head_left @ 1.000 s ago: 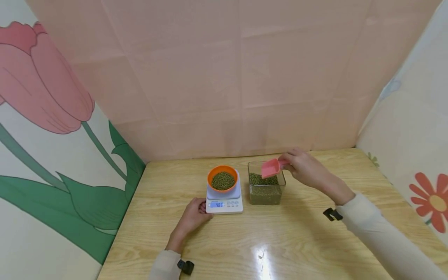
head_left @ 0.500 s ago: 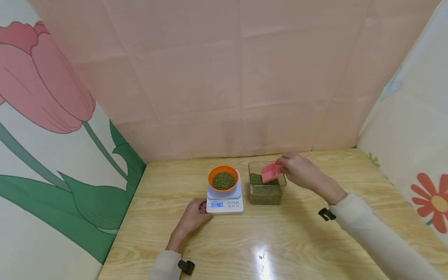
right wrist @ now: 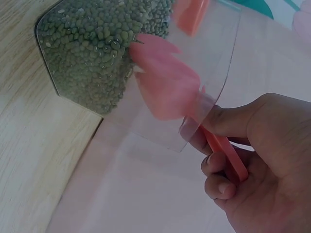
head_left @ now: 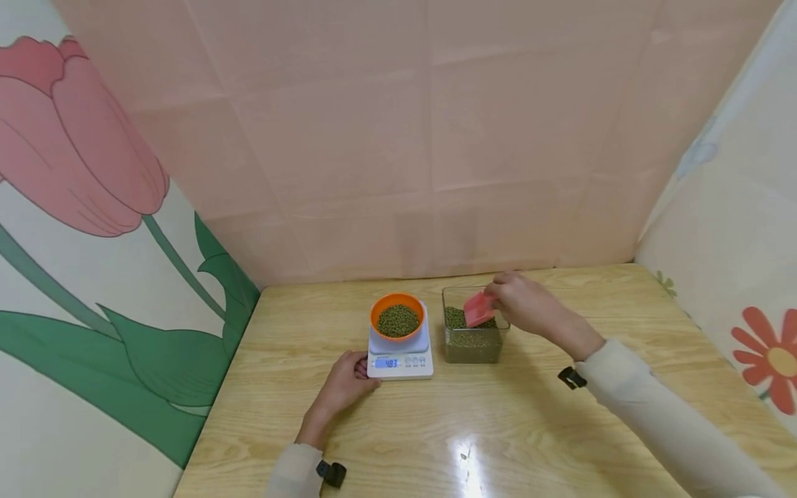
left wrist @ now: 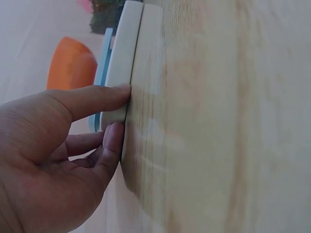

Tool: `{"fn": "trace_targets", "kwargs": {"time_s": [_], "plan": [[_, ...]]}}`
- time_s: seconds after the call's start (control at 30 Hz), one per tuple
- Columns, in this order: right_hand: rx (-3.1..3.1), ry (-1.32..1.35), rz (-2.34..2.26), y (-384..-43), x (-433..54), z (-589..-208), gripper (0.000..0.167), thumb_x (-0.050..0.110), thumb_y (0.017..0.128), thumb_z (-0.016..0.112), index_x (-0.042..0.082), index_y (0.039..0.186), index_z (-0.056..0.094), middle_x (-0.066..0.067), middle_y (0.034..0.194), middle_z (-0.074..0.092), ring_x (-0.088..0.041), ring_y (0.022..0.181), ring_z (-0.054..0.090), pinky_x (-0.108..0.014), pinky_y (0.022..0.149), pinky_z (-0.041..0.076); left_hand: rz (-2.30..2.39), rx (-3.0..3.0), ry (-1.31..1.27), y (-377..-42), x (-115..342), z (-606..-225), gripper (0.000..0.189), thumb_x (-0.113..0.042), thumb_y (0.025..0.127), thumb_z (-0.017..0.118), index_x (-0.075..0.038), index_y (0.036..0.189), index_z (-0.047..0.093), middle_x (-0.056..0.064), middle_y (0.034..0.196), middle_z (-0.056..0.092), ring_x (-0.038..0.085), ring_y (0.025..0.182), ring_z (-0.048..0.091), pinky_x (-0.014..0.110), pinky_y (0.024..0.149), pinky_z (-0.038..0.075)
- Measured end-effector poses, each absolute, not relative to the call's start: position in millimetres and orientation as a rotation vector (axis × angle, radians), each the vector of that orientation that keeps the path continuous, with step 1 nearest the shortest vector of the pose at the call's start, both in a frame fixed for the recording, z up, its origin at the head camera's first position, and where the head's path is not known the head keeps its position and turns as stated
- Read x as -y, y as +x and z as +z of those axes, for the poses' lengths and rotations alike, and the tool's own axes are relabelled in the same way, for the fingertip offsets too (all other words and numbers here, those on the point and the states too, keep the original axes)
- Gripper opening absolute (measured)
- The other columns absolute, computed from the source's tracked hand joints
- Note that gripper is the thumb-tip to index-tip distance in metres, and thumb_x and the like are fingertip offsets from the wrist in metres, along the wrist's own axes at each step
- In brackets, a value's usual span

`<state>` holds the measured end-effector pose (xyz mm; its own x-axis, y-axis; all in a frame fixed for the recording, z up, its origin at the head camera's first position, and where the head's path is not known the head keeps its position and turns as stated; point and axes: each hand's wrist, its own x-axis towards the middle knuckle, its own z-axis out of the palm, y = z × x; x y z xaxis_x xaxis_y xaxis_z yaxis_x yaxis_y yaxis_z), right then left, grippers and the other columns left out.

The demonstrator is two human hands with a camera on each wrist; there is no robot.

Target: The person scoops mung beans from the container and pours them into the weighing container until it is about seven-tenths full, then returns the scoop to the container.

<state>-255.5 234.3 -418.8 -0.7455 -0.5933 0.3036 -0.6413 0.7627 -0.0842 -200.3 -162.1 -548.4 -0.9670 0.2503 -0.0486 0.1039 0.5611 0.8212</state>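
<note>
My right hand (head_left: 524, 301) grips the handle of a pink scoop (head_left: 478, 310). The scoop's blade dips inside a clear container (head_left: 473, 351), its front edge at the green mung beans (right wrist: 92, 43). Through the clear wall the right wrist view shows the scoop tilted down to them. With thumb and fingers, my left hand (head_left: 342, 380) holds the front left corner of a white kitchen scale (head_left: 405, 373), whose display reads 483. On the scale sits an orange bowl (head_left: 397, 298) with mung beans in it; the left wrist view shows the bowl (left wrist: 72, 65) side-on.
Scale and container stand side by side on a wood-grain table (head_left: 398, 429), a narrow gap between them. A pink wall covering (head_left: 349, 173) rises behind the table's back edge. Flower-printed panels (head_left: 81, 138) flank it.
My right hand has moved left and slightly down, lowering the scoop from above the beans into the container. My left hand, the bowl and the reading stay the same.
</note>
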Motion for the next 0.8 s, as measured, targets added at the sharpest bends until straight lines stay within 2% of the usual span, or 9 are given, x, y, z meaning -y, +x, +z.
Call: {"fn": "trace_targets", "kwargs": {"time_s": [0.4,0.8], "plan": [[2.712,0.968,0.256,-259,-230,-425,0.011,-0.003,0.089,0.078,0.000,0.100,0.079,-0.014,0.095,0.074,-0.032,0.088,0.069,-0.046,0.077,0.062,1.354,-2.650,0.293,-201,162,-550,0.059,-0.006,0.087,0.086,0.012,0.137,0.061,0.014,0.106,0.059,0.018,0.089,0.058,0.021,0.074,0.051],[2.698,0.991,0.254,-262,-223,-433,0.012,-0.007,0.087,0.076,0.000,0.097,0.078,-0.012,0.092,0.075,-0.029,0.085,0.068,-0.044,0.076,0.062,1.362,-2.650,0.309,-200,162,-548,0.057,-0.005,0.087,0.086,0.012,0.136,0.062,0.013,0.105,0.059,0.018,0.089,0.057,0.020,0.074,0.051]]}}
